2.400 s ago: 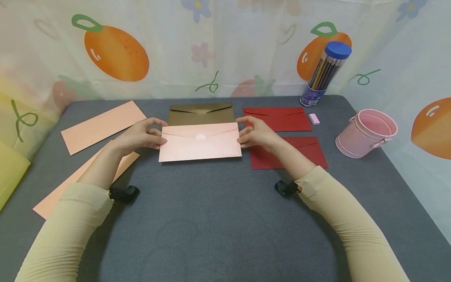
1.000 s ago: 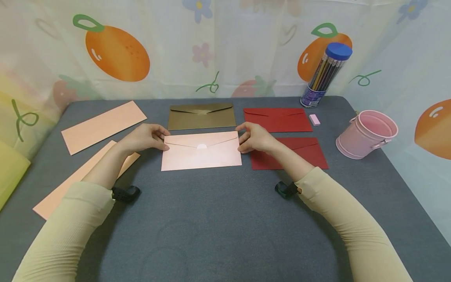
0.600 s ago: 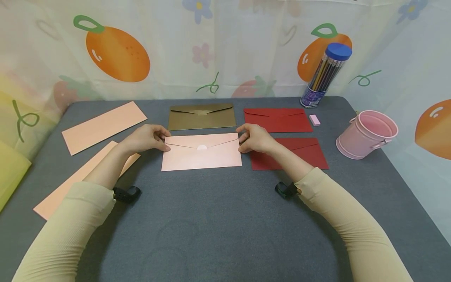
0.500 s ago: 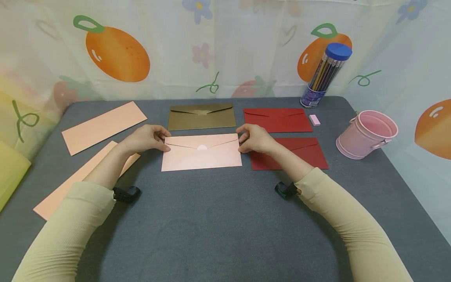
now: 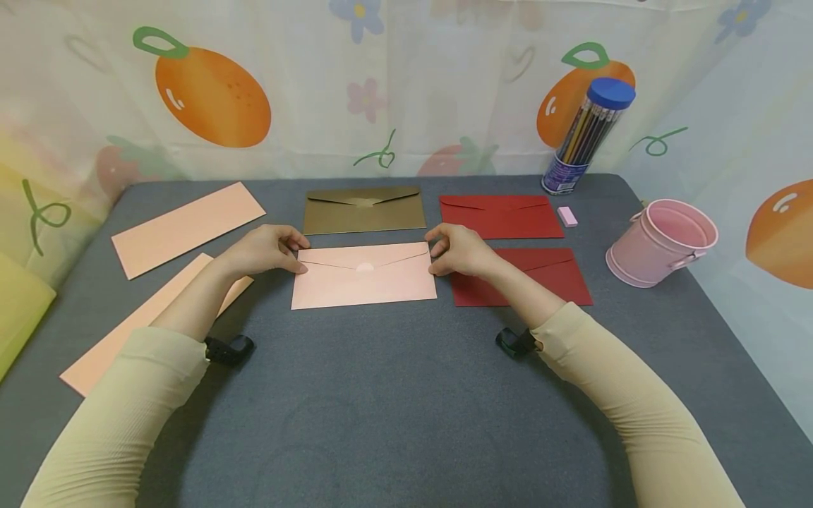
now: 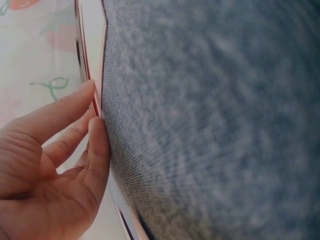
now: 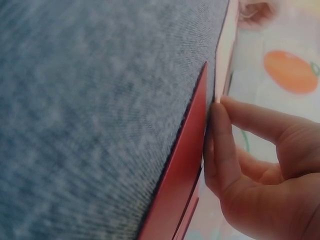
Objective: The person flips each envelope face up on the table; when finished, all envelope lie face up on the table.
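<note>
A pale pink envelope (image 5: 364,286) with a round white seal on its flap lies on the table in front of an olive-brown envelope (image 5: 365,219). My left hand (image 5: 263,250) pinches its left end with bent fingers; in the left wrist view the thumb and index fingertips (image 6: 90,90) meet its edge. At the opposite end my right hand (image 5: 462,250) holds the right edge between thumb and fingers. Two red envelopes are to the right: a far one (image 5: 508,219) and a nearer one (image 5: 546,282), partly under my right forearm. The pink envelope's underside is hidden.
Two peach envelopes (image 5: 190,226) lie slanted at left, one partly beneath my left forearm. At the back right stand a blue-lidded tub of pencils (image 5: 584,134) and a pink eraser (image 5: 567,216). A pink bucket (image 5: 648,247) stands by the table's right edge.
Both hands have brought the pink envelope down and toward me, off the olive-brown envelope's front part and onto the table. In the last half second there is hardly any motion.
</note>
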The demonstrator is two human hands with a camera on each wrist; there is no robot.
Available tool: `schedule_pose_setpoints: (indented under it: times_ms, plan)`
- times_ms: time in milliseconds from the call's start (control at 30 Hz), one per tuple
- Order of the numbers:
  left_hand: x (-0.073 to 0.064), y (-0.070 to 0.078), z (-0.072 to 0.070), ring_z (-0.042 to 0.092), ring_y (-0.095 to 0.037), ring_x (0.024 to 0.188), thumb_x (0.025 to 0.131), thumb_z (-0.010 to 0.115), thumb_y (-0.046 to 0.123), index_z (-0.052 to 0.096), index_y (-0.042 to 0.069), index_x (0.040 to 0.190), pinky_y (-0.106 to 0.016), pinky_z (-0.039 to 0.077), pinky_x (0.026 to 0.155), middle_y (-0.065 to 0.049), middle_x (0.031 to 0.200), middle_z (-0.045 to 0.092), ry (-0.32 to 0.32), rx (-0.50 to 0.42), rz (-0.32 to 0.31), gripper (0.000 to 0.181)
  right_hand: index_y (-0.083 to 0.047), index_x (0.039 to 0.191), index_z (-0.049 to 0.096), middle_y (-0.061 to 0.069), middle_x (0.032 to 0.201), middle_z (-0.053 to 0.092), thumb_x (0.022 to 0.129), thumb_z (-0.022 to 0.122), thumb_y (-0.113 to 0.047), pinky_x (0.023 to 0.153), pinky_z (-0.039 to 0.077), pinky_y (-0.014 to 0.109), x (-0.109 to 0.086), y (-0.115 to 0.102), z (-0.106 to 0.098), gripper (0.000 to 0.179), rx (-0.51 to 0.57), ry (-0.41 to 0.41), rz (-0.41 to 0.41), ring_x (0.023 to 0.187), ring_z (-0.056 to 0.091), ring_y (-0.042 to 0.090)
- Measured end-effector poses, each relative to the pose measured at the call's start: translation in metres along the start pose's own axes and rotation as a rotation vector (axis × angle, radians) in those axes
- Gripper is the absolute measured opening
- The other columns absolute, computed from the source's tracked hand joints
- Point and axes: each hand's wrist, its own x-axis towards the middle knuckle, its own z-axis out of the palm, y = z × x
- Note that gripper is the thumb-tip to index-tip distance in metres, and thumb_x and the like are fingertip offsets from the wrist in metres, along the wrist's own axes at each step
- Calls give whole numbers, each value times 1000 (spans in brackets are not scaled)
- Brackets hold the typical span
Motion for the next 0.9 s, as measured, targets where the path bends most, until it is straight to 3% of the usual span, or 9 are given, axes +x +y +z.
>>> schedule_pose_setpoints:
  times_ms: [167, 333, 500, 767, 833, 900]
  plan:
    - [-1, 1, -2, 59, -29, 105, 85, 77, 17, 59, -1, 126, -29, 49, 84, -19, 120, 57, -10, 8, 3, 47, -4, 137, 51, 16, 109, 61, 82, 75, 2, 77, 62, 31, 2, -1, 1, 61, 33, -18, 7, 77, 68, 15]
    - [-5, 1, -9, 62, -34, 111, 86, 77, 22, 59, 0, 127, -42, 52, 91, -21, 124, 58, 6, 23, 13, 50, -2, 137, 50, 14, 106, 61, 85, 73, -2, 76, 62, 32, 2, -4, 1, 57, 43, -22, 2, 79, 70, 18]
    - [-12, -1, -22, 60, -37, 115, 89, 73, 21, 58, 1, 130, -51, 49, 97, -22, 130, 57, 68, 24, 2, 48, -1, 136, 51, 13, 104, 61, 89, 70, -5, 76, 63, 34, 4, -9, 0, 51, 36, 8, -31, 82, 71, 22]
    - [-27, -18, -53, 48, -35, 130, 95, 66, 30, 47, 3, 142, -44, 44, 100, -20, 147, 46, 190, -55, -74, 58, -4, 134, 55, 14, 110, 63, 89, 69, -9, 79, 62, 35, 12, -16, 2, 47, 16, 47, -83, 82, 72, 22]
    - [-33, -24, -61, 49, -29, 129, 95, 66, 35, 45, 5, 143, -40, 44, 99, -16, 146, 46, 247, -77, -110, 61, -4, 134, 56, 13, 112, 63, 89, 69, -9, 79, 62, 34, 16, -19, 5, 47, 11, 54, -97, 82, 72, 23]
    - [-39, -32, -69, 51, -15, 122, 93, 66, 41, 45, 10, 144, -38, 44, 99, -3, 139, 51, 308, -102, -149, 63, -5, 133, 57, 13, 113, 64, 89, 68, -10, 78, 62, 32, 20, -23, 9, 46, 10, 57, -110, 83, 72, 23]
